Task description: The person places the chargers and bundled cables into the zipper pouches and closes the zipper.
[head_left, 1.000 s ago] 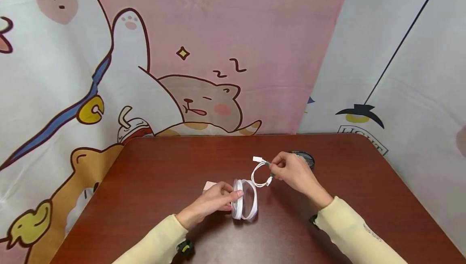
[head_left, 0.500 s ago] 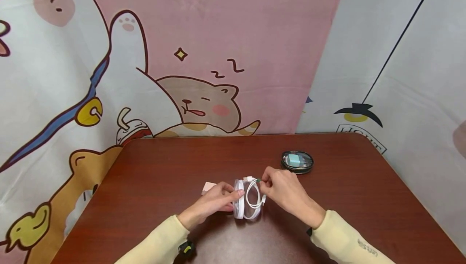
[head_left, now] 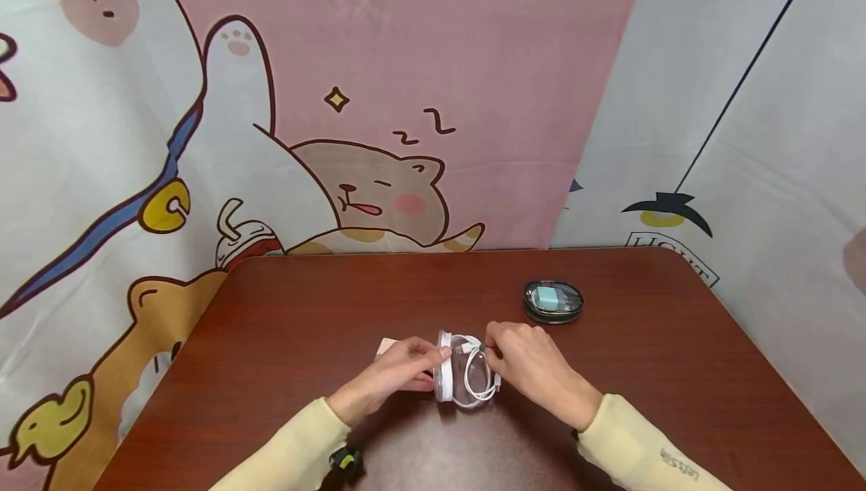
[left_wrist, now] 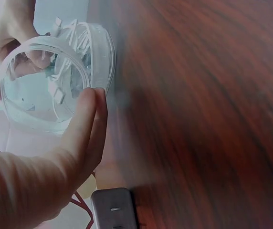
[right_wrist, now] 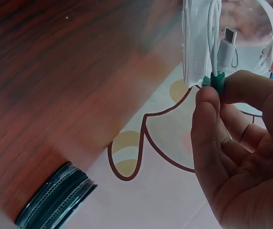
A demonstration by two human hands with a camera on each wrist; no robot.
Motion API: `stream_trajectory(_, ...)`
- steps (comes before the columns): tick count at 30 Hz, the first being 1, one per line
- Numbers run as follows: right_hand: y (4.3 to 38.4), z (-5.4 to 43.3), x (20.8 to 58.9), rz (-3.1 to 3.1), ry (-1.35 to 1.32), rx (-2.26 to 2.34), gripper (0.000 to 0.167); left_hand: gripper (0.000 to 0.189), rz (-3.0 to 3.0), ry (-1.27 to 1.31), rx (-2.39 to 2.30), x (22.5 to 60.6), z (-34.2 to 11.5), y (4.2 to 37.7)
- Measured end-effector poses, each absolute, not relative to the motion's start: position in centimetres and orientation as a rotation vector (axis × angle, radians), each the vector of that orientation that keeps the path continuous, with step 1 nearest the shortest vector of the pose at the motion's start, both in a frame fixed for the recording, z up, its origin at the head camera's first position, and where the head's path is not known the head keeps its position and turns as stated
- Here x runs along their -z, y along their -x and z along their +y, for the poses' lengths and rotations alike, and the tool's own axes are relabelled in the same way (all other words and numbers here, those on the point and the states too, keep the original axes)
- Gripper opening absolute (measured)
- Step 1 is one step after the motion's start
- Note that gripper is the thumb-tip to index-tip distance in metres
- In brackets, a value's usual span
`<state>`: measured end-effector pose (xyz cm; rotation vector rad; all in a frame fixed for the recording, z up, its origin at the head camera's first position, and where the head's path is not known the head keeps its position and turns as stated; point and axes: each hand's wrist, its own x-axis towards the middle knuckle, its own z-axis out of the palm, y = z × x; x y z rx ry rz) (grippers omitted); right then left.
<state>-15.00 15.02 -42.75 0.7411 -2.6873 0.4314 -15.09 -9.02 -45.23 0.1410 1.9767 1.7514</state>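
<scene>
My left hand [head_left: 398, 368] pinches the white rim of a clear round case [head_left: 444, 386] that stands on its edge, its two halves spread apart. My right hand [head_left: 534, 363] pinches the green tie [right_wrist: 217, 83] round a coiled white charging cable [right_wrist: 213, 38]. The coil lies at the spread-open right side of the case. How far it reaches inside is unclear. In the left wrist view, the cable's white plugs show through the clear wall. Behind my left hand lies a pale pink charger plug [head_left: 386, 347], partly hidden, its prongs visible in the left wrist view.
A black-edged clear oval zip case [head_left: 553, 302] with a light blue block inside lies on the brown table [head_left: 325, 303], beyond my right hand. A cartoon-printed cloth [head_left: 514, 100] hangs behind the table's back edge.
My right hand has brought the coiled cable left and down, from beside the clear case to its opening. The black-edged case is uncovered. My left hand keeps its hold.
</scene>
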Motion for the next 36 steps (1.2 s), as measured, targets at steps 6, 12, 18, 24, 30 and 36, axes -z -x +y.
stream_trajectory(6, 14.9, 14.5, 43.3, -2.648, -0.79, -0.357, 0.029, 0.056, 1.97, -0.15, -1.756, 45.0, -8.9, 15.2)
stream_trajectory(12, 15.0, 14.1, 43.9, -2.649, -0.787, -0.356, 0.029, 0.054, 1.938, -0.154, -1.772, 45.2, -8.8, 15.3)
stream_trajectory(18, 15.3, 13.8, 44.6, -2.612, -0.755, -0.371, 0.029, 0.053, 1.924, -0.155, -1.782, 45.4, -8.8, 15.3)
stream_trajectory(24, 15.3, 13.4, 45.2, -2.575, -0.709, -0.425, 0.029, 0.052, 1.889, -0.156, -1.799, 45.4, -8.8, 15.3)
stream_trajectory(30, 15.3, 13.1, 45.0, -2.686, -0.618, -0.642, 0.021, 0.053, 1.904, -0.138, -1.782, 45.4, -9.0, 15.3)
stream_trajectory(36, 15.4, 13.5, 44.5, -2.772, -0.668, -0.821, 0.013, 0.054, 1.911, -0.138, -1.796, 45.4, -9.2, 15.4)
